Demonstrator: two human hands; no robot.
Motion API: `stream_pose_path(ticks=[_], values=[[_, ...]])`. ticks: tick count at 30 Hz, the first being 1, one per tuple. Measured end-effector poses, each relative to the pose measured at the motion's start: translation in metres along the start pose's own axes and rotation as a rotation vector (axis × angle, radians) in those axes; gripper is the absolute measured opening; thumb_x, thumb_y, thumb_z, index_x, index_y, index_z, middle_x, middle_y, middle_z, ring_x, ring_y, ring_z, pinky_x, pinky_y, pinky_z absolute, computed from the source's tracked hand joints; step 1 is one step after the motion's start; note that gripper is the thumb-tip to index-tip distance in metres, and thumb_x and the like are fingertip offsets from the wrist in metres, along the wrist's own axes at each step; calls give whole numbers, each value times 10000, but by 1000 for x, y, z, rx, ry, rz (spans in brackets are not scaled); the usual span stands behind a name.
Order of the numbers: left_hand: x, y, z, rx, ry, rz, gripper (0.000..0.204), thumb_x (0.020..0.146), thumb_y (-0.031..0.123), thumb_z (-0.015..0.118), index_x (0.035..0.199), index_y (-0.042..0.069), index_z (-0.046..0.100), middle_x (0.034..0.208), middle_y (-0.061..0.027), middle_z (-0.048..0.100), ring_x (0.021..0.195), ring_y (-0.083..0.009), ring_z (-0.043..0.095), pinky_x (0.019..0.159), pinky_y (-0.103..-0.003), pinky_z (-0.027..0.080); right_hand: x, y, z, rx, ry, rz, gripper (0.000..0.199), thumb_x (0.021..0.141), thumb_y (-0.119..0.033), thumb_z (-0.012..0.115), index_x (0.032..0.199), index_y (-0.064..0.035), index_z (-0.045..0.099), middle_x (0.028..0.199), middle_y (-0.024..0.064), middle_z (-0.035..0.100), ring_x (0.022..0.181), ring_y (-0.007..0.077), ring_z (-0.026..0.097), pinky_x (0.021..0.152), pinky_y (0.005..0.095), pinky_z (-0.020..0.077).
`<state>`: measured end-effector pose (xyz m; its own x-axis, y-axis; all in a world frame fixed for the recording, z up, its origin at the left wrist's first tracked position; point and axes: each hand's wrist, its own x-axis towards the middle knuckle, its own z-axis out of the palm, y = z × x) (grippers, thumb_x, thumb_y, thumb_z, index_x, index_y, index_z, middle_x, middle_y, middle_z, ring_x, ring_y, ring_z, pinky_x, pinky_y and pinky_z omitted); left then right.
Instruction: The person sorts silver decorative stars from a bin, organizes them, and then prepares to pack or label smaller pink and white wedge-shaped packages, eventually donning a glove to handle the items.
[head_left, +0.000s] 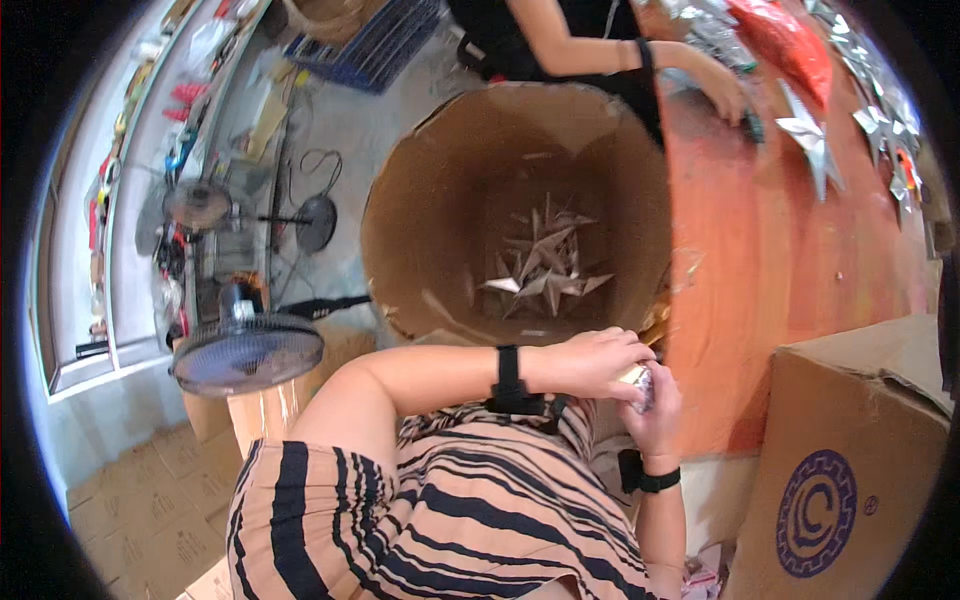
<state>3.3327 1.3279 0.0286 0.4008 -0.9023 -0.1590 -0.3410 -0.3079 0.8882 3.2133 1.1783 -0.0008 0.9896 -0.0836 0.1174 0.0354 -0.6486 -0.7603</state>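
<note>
My left hand (597,362) reaches across my body, its fingers curled over a small shiny silver-and-white piece (641,384). From below, my right hand (656,408) closes on the same piece, so both hands meet just past the near rim of a large open cardboard box (425,220). The fingers cover most of the piece, and its exact kind cannot be made out. Several silver foil star ornaments (545,255) lie in a heap on the box's bottom, beyond my hands.
An orange-red table (730,300) runs along the right, with a silver star (812,143) and a red plastic bag (785,45). A co-worker's hand (715,90) rests on it. A closed carton (850,450) stands near right. At left are a fan (248,355) and a blue crate (370,45).
</note>
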Motion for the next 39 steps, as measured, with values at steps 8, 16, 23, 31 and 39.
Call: stream_pose_path(ticks=[8, 16, 23, 31, 39], values=[[-67, -43, 67, -382, -183, 131, 544, 780, 351, 628, 1169, -3, 488, 1015, -217, 578, 986, -367, 541, 841, -402, 438, -95, -70, 42, 448, -26, 550, 570, 781, -234, 665, 1231, 44, 453, 1161, 116, 537, 1023, 194, 531, 886, 310, 417], [-111, -42, 115, -540, -217, -85, 442, 793, 374, 612, 1016, -4, 561, 888, -201, 632, 847, -352, 608, 737, -406, 474, -187, -65, 78, 560, 441, 1045, 448, 963, -375, 359, 986, 24, 561, 857, 79, 615, 700, 134, 594, 554, 262, 459], [-121, -64, 162, -501, -221, -111, 444, 789, 367, 607, 1009, -14, 553, 887, -224, 623, 850, -373, 600, 737, -430, 464, -226, -43, 98, 733, 501, 1419, 406, 943, -411, 407, 1014, -48, 574, 786, 34, 622, 557, 90, 575, 400, 199, 399], [-127, -130, 208, -907, -308, -748, 388, 852, 401, 542, 981, 36, 572, 731, -106, 625, 551, -183, 595, 452, -289, 464, -236, 14, 155, 575, 233, 1473, 417, 935, -396, 425, 728, -70, 582, 553, 5, 520, 413, 101, 463, 363, 237, 329], [-151, -210, 228, -1507, -391, -1185, 330, 887, 405, 514, 966, 105, 625, 696, -46, 609, 491, -132, 550, 380, -242, 392, -221, 55, 207, 528, -81, 1229, 415, 954, -276, 404, 625, -36, 480, 551, -12, 440, 502, 83, 394, 455, 265, 300]])
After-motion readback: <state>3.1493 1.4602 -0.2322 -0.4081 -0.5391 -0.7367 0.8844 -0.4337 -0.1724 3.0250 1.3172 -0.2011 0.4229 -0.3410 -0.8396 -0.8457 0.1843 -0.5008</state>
